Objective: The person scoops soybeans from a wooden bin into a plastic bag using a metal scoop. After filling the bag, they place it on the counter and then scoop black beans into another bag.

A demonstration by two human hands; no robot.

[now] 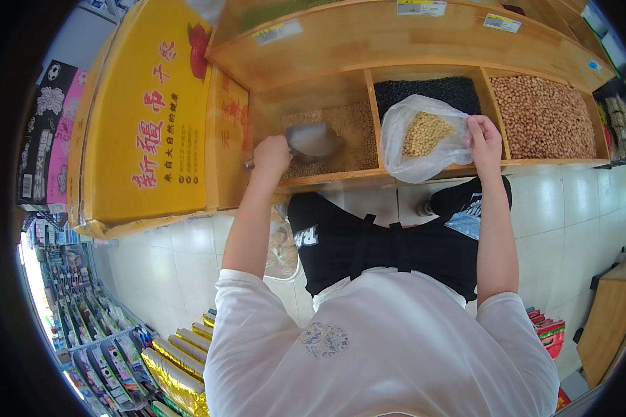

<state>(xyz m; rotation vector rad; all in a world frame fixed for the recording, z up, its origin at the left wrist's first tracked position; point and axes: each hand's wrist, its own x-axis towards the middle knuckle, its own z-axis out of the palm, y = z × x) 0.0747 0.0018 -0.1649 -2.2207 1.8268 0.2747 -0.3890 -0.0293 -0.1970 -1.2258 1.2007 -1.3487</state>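
1. Wooden bin (313, 90): brown grain (358, 128) is lying in the left compartment, black beans (424, 89) in the middle, reddish-tan kernels (542, 115) in the right.
2. Left hand (273, 154), fingers wrapped: is gripping a metal scoop (316, 141) near the left compartment's front-left corner; blade is extending rightward, over the grain.
3. Right hand (485, 142), fingertips together: is pinching a translucent bag's (431, 163) right rim; yellow beans (424, 133) inside are sitting left of the hand, above the middle compartment.

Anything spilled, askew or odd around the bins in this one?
Nothing clearly spilled or damaged stands out. The left hand grips a scoop at the brown grains; the right hand holds an open plastic bag of pale beans.
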